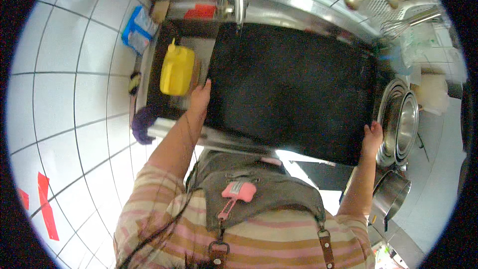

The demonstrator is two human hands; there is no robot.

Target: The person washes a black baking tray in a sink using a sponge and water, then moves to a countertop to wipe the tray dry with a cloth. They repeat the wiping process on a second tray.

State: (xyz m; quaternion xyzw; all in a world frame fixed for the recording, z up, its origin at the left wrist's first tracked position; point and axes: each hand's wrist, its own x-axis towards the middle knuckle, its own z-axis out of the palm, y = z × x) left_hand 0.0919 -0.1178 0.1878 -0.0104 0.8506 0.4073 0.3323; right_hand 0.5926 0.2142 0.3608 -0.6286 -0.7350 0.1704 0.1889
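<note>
One black rectangular tray (pixel 294 87), grasped at opposite side edges by the left hand (pixel 200 98) and the right hand (pixel 372 140), over a metal sink (pixel 203 46) under a faucet (pixel 240 1); one yellow jug (pixel 177 71) in the sink; nested metal bowls (pixel 408 125) at right.

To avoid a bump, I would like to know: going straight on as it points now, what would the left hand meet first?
The left hand would first meet the black rectangular panel it grips; beyond that, probably the metal faucet, though depth is unclear.
</note>
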